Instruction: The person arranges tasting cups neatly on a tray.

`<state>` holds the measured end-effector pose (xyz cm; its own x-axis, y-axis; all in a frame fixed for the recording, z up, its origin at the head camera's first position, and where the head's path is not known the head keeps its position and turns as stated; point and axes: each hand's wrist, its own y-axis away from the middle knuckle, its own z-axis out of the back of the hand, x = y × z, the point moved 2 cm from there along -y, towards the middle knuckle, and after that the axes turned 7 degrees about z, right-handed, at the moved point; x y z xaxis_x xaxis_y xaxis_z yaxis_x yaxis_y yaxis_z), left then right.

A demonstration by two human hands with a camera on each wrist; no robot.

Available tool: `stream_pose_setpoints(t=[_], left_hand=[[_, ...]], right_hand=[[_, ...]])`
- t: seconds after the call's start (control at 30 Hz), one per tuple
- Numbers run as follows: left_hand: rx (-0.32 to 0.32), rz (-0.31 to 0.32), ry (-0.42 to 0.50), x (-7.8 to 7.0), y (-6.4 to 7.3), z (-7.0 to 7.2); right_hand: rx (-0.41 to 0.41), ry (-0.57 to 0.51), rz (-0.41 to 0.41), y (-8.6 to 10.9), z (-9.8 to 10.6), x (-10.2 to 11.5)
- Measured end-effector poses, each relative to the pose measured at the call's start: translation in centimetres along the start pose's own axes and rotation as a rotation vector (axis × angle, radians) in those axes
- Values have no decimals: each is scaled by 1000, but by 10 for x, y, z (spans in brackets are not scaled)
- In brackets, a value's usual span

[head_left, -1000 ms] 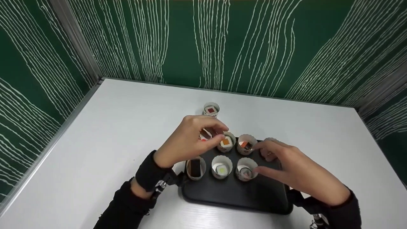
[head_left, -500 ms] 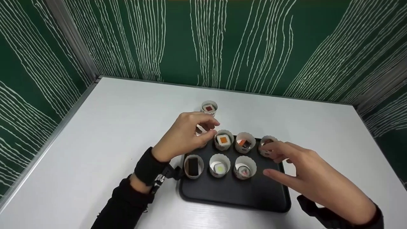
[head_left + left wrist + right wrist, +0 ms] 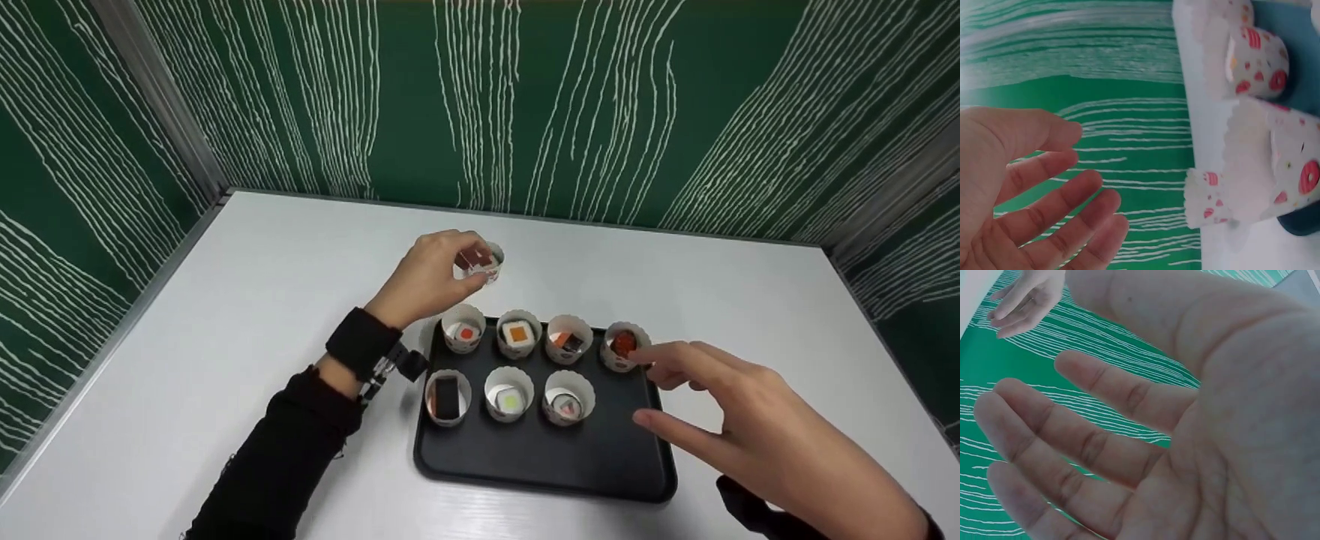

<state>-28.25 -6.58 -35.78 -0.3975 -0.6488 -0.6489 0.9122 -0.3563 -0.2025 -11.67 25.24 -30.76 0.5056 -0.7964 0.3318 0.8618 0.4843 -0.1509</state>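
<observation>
My left hand [image 3: 435, 274] hovers over the far side of the table, its thumb and fingers partly in front of a lone paper cup [image 3: 493, 264]. In the left wrist view the fingers of that hand [image 3: 1039, 197] are spread and hold nothing, apart from the printed cups [image 3: 1258, 62]. My right hand [image 3: 750, 412] hangs at the right edge of the black tray [image 3: 525, 461], fingers relaxed, near the cup with a red piece [image 3: 622, 345]. The right wrist view has its palm [image 3: 1185, 467] bare.
On the tray, several scalloped paper cups stand in two rows, among them a cup with an orange-centred piece [image 3: 518, 334], a cup with a dark block [image 3: 448, 398] and a cup with a green-centred piece [image 3: 509, 394]. A green wall [image 3: 409, 97] rises behind the white table [image 3: 300, 300].
My left hand has moved away from over the tray's back row to the lone cup, uncovering a cup with a red-centred piece. My right hand has drawn back rightward from the cups.
</observation>
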Motion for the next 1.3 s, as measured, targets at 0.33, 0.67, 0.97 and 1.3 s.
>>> stream_pose_setpoints(t=[0.33, 0.67, 0.97, 1.3], left_hand=[[57, 176, -155, 17, -47, -7], [157, 342, -210, 39, -70, -26], [203, 363, -309, 40, -75, -38], [194, 362, -293, 36, -74, -36]], right_hand=[[-95, -19, 77, 9, 6, 1], [-69, -11, 50, 11, 4, 0], [-75, -18, 65, 9, 5, -2], [-74, -20, 79, 7, 4, -1]])
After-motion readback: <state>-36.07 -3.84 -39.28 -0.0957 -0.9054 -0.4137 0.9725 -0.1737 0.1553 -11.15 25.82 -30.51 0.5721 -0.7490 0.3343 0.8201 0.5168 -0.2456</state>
